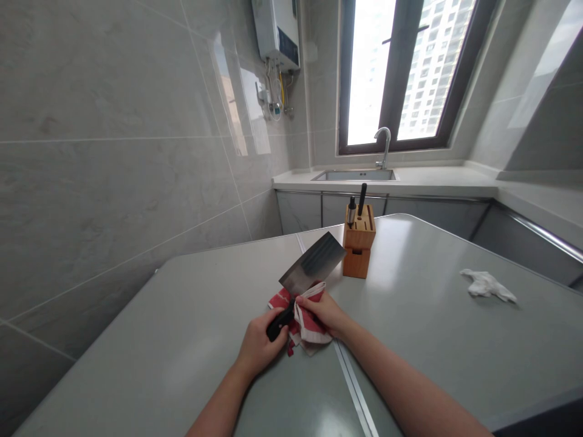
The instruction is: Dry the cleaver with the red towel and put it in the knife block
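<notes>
A cleaver (pixel 314 262) with a broad steel blade and a black handle is tilted above the table, its blade pointing away and to the right. My left hand (pixel 260 345) is closed around the black handle. A folded red and white cloth (pixel 313 325) is gripped in my right hand (pixel 328 311), pressed against the blade's lower end by the handle. Part of the cloth lies behind the handle. Just beyond the blade's right corner stands a wooden knife block (pixel 357 261), holding two black-handled tools upright.
The pale table (pixel 191 315) has a metal seam (pixel 353 382) running under my right forearm. A crumpled white cloth or tissue (pixel 487 285) lies on its right side. Past the far edge are a counter with a sink (pixel 355 176) and faucet (pixel 386 145). A tiled wall rises at left.
</notes>
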The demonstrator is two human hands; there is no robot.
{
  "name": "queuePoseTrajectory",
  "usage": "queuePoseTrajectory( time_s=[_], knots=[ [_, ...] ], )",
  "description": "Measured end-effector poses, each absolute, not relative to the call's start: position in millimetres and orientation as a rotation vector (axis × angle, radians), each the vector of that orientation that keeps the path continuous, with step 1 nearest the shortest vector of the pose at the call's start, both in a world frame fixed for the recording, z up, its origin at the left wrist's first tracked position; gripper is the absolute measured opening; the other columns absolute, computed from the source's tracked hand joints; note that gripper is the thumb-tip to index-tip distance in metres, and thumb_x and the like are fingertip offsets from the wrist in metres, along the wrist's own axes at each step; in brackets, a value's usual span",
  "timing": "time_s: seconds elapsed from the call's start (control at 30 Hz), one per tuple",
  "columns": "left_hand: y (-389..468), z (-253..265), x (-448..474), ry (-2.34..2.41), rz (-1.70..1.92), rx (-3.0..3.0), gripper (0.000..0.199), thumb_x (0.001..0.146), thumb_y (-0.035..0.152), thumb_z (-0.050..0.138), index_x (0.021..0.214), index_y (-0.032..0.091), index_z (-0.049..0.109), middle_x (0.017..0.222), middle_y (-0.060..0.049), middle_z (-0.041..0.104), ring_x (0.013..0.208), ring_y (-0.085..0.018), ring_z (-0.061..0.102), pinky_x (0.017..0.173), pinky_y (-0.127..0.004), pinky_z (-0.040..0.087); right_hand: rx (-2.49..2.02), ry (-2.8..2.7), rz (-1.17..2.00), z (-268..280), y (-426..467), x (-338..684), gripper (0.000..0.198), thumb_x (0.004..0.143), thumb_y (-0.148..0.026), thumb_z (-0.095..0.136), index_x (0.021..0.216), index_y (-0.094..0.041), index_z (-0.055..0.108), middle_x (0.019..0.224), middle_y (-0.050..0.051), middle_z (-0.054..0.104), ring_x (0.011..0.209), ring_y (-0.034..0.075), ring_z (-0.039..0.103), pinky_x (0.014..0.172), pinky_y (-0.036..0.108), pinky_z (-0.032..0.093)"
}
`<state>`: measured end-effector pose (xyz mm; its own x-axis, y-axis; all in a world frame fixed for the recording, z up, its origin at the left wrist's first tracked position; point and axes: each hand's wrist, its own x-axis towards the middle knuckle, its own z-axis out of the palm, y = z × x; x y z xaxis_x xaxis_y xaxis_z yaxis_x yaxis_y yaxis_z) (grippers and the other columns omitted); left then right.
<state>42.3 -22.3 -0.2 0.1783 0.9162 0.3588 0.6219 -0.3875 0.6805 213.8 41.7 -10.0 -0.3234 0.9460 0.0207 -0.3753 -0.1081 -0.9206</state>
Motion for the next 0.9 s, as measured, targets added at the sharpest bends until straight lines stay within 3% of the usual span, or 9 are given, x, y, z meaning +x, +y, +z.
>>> queuePoseTrajectory(
  time_s=[0.43,0.9],
  knots=[
    [-20.9,-1.7,39.4,1.454,1.138,2.051,0.023,0.075,0.024,0.055,0.095,0.015,0.062,0.079,-0.002,0.067,0.066,-0.015,0.059,0.064,-0.024,0.045,-0.757,-1.146,1.650,-10.0,42.2,214.1,0.042,0.061,-0.036,0.075,0.094,-0.019,0.056,0.092,0.004,0.067,0.085,0.020,0.062,0.079,0.034,0.048],
    [-14.1,-12.7,30.1,1.582,1.248,1.994,0.028,0.076,0.028,0.055,0.100,0.013,0.062,0.093,-0.007,0.069,0.082,-0.020,0.063,0.075,-0.029,0.048,-0.761,-1.112,1.726,-14.6,47.4,216.5,0.036,0.063,-0.038,0.073,0.089,-0.016,0.061,0.082,0.004,0.068,0.072,0.016,0.061,0.066,0.027,0.048]
  ],
)
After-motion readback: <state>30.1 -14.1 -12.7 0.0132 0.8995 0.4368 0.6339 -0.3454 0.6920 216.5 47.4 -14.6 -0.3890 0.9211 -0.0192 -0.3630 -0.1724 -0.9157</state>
